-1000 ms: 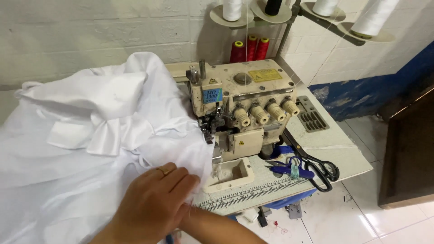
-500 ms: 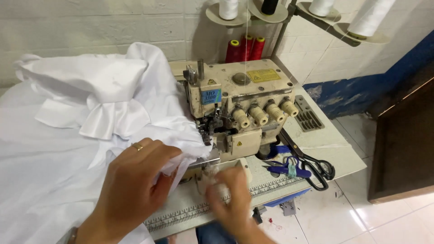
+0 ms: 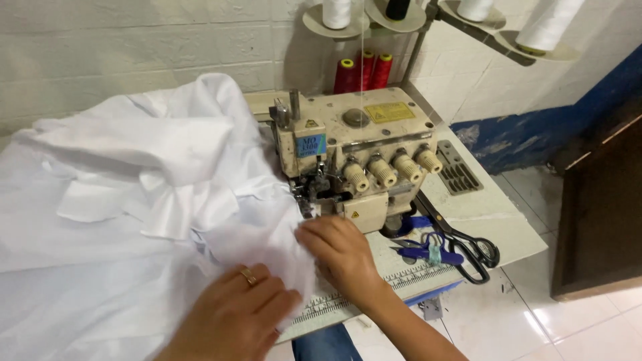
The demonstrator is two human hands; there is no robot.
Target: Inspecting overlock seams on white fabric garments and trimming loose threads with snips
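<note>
While both hands worked at the overlock sewing machine [image 3: 358,160], the head view showed the white fabric [image 3: 134,220] heaped over the table's left half, its near edge drawn up to the presser foot. Left hand [image 3: 237,317], ring on one finger, lay flat on the fabric, fingers spread, pressing rather than gripping. Right hand [image 3: 338,251] pinched the fabric edge just beside the foot. Black scissors [image 3: 468,244] and blue thread snips [image 3: 428,251] lay on the table [image 3: 495,220] right of the machine. Red thread cones [image 3: 364,70] stood behind it.
</note>
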